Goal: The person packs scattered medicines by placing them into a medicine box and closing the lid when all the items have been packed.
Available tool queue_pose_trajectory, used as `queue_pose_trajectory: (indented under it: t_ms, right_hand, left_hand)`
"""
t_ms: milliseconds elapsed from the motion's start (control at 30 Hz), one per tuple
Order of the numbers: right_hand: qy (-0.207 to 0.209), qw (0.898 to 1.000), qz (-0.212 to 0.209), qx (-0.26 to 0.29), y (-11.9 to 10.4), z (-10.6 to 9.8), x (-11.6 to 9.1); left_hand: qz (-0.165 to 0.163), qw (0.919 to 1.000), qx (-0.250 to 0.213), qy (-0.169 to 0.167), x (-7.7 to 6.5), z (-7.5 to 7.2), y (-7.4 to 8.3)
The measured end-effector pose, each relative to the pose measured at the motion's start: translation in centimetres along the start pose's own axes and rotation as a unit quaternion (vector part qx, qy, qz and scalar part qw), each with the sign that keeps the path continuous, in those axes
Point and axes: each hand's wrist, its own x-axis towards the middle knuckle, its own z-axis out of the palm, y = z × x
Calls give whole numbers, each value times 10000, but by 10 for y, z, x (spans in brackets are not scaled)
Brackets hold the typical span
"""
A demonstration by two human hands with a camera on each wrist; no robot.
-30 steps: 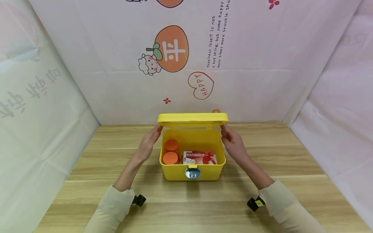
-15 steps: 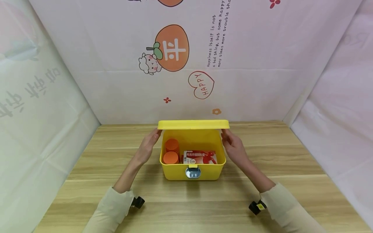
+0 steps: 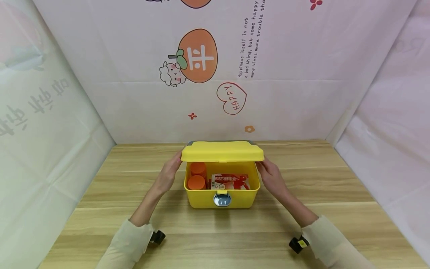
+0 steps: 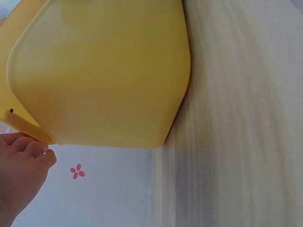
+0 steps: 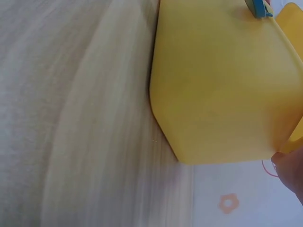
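Observation:
A yellow medicine box (image 3: 201, 201) stands on the table, its hinged lid (image 3: 222, 151) partly lowered over the back of the opening. My left hand (image 3: 168, 175) holds the lid by its left edge; in the left wrist view, the fingers (image 4: 34, 148) bend at that edge. On the other side, my right hand (image 3: 273, 179) holds the lid's right edge, mostly cut off in the right wrist view. Inside the box, two round orange tops (image 3: 196, 182) show at the left. Beside them lies a red and white medicine carton (image 3: 231, 181). A clear latch (image 3: 222, 200) hangs on the front.
The wood-grain table (image 3: 221, 246) extends in front of the box and to both sides. A printed white cloth (image 3: 285, 101) hangs behind it, with more cloth at the left and right. Black wrist cameras sit below both cuffs.
The lid has swung forward and down, so its top now shows and it covers more of the opening. Both hands have moved slightly with it; the box and its contents stay put.

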Motion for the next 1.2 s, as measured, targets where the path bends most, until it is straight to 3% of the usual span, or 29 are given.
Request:
queue_pose_trajectory:
  t_ms: [300, 767, 1200]
  right_hand:
    - [-170, 9994, -101, -268, 4, 2, -7]
    - [-341, 9993, -96, -78, 10, 4, -15]
    - [-513, 9960, -650, 343, 22, 6, -20]
  left_hand:
    - [-41, 9990, 447, -33, -6, 1, -1]
    - [-27, 9983, 572, -93, -12, 1, -5]
    - [-22, 9983, 577, -84, -18, 3, -8]
